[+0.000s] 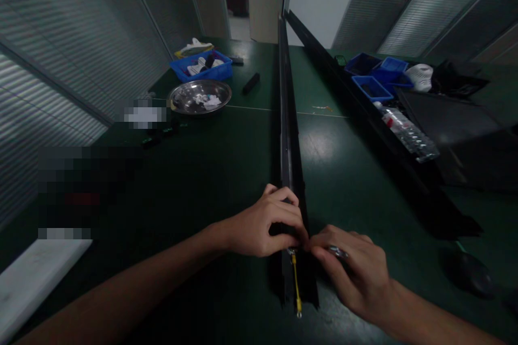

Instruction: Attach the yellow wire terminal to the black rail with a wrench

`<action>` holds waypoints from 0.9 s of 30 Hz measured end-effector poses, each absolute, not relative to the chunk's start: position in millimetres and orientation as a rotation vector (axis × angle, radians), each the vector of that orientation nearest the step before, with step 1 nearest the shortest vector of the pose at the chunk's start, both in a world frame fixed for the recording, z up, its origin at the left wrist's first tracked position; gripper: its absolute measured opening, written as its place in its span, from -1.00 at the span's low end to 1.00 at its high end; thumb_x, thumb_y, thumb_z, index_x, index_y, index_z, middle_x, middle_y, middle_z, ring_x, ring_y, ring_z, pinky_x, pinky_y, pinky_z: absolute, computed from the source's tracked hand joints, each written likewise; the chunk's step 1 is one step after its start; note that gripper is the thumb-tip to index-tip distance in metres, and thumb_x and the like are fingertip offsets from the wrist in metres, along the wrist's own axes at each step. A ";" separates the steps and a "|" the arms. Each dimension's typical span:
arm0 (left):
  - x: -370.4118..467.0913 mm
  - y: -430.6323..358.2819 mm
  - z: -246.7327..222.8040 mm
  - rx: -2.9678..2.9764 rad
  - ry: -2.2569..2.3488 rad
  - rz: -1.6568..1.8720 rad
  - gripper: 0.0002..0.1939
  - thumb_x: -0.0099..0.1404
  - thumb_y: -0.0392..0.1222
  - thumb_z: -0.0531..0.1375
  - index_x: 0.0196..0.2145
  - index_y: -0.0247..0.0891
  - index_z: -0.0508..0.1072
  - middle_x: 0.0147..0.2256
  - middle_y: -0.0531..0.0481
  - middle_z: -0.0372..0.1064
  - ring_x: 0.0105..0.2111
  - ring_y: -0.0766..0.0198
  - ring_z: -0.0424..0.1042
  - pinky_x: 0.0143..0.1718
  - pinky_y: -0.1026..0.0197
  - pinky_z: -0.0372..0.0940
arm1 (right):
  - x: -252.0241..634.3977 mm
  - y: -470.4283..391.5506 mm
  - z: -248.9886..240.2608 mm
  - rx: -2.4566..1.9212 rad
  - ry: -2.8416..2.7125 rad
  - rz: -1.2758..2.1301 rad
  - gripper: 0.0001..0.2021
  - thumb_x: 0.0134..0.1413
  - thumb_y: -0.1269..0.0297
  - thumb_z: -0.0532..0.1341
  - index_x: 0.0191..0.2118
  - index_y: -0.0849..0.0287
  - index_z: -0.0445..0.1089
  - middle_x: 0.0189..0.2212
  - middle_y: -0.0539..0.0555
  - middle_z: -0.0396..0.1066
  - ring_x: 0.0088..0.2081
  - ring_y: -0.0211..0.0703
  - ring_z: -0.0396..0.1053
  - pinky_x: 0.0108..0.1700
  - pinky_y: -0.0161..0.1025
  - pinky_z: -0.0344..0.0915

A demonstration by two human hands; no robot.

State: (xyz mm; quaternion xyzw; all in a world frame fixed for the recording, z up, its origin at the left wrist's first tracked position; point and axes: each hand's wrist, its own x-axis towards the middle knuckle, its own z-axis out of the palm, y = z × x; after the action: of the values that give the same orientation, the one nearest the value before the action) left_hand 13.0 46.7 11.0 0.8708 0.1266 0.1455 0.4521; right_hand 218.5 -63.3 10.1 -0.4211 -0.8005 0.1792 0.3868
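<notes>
A long black rail (285, 118) runs from just in front of me toward the far end of the table. My left hand (271, 221) is closed over its near part, thumb and forefinger pinched together; what is between them is hidden. Beside it, my right hand (354, 267) is closed around a shiny metal tool (338, 251), of which only a short piece shows, and its fingertips meet those of my left hand at the rail's right side. Just below the left thumb, a short yellow wire (297, 283) with a metal ring terminal at its lower end lies along the rail.
A second black rail (348, 86) lies to the right. Beyond it are blue bins (372, 88), a plastic bottle (408, 132) and a computer mouse (471, 275). Back left stand a metal bowl (200, 110) and a blue basket (202, 76) on the green table (226, 172).
</notes>
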 end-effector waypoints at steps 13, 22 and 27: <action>13.5 46.9 13.4 2.143 0.307 0.354 -0.87 0.32 -0.37 0.29 -0.27 -0.15 0.57 -0.25 0.09 0.55 0.01 0.10 0.31 0.10 0.03 -0.04 | 225.2 -53.3 19.2 -0.883 -2.081 0.686 -0.65 0.52 0.23 -0.03 -0.22 0.21 0.43 -0.43 0.05 0.46 -0.44 -0.24 0.43 -0.41 -0.27 0.24; 12.0 47.3 12.6 2.131 0.317 0.365 -0.86 0.34 -0.34 0.26 -0.22 -0.13 0.58 -0.21 0.08 0.56 0.02 0.10 0.32 0.09 0.02 -0.04 | 216.6 -66.3 19.6 -1.116 -1.889 0.299 -0.84 0.29 0.55 0.17 -0.26 0.19 0.44 -0.53 -0.03 0.49 -0.56 -0.34 0.46 -0.52 -0.35 0.24; 12.6 46.7 11.6 2.137 0.319 0.375 -0.86 0.35 -0.33 0.23 -0.21 -0.14 0.58 -0.21 0.07 0.56 0.02 0.10 0.32 0.10 0.02 -0.05 | 215.6 -67.4 16.1 -1.158 -1.910 0.270 -0.85 0.32 0.51 0.17 -0.24 0.17 0.46 -0.51 -0.02 0.53 -0.57 -0.32 0.47 -0.54 -0.35 0.26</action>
State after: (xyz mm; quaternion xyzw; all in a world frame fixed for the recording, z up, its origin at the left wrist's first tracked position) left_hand 12.6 46.7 11.6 0.8669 0.1294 0.1522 0.4567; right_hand 215.6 -67.4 16.1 -0.4645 -0.7660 0.1083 0.4310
